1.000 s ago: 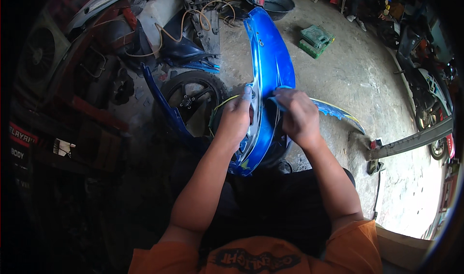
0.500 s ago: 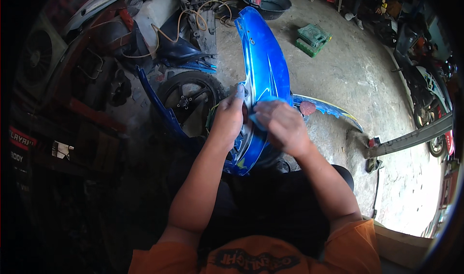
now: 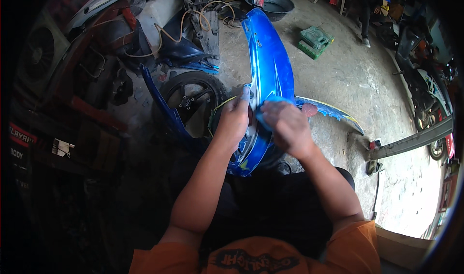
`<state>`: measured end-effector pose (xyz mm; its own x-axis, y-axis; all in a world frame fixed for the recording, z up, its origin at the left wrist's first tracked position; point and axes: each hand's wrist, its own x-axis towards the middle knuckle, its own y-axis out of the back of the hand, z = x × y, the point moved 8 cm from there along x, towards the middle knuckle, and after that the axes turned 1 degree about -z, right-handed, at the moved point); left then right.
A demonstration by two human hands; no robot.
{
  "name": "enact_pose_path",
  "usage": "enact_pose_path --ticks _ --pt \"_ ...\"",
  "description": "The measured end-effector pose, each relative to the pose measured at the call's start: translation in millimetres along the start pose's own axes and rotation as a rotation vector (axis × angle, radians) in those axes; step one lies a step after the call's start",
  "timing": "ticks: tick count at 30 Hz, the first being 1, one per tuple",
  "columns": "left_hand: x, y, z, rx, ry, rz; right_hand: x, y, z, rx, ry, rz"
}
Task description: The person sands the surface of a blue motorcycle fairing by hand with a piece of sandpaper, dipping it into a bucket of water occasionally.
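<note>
A long, glossy blue motorcycle body panel [image 3: 276,64] points away from me, its near end close to my lap. My left hand [image 3: 235,121] grips its left edge, thumb lying along the edge and the other fingers hidden beneath. Closed on a light-blue cloth [image 3: 277,99], my right hand [image 3: 290,126] presses it onto the panel's middle; most of the cloth is covered by the fingers, and its exact kind is hard to make out. To the right, a reddish round pad [image 3: 309,110] sits by a blue and yellow curved panel [image 3: 338,113].
A spoked black wheel [image 3: 188,99] and a narrow blue panel [image 3: 159,102] are at the left. Farther off are a green case [image 3: 315,38], a dark basin [image 3: 279,7] and a person's leg [image 3: 365,26]. Parked motorcycles [image 3: 427,93] line the right side.
The panel and both hands have shifted slightly right in the picture. My right hand is still on the panel with the cloth. At the top right, the other person's leg has moved.
</note>
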<state>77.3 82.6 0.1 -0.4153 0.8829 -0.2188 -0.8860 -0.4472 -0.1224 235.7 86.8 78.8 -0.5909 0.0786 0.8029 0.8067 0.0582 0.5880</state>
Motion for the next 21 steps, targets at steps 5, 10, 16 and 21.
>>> enact_pose_path --ticks 5,10,16,21 --pt "2 0 -3 -0.027 0.032 -0.056 -1 11 28 -0.144 -0.109 0.053" --pt "-3 3 7 -0.033 0.000 0.070 -1 -4 -6 -0.047 -0.014 -0.037" --pt "3 5 -4 0.008 -0.013 -0.018 1 -4 -7 -0.060 -0.024 -0.017" --pt "-1 1 -2 -0.007 0.002 -0.016 5 6 10 -0.075 -0.049 0.015"
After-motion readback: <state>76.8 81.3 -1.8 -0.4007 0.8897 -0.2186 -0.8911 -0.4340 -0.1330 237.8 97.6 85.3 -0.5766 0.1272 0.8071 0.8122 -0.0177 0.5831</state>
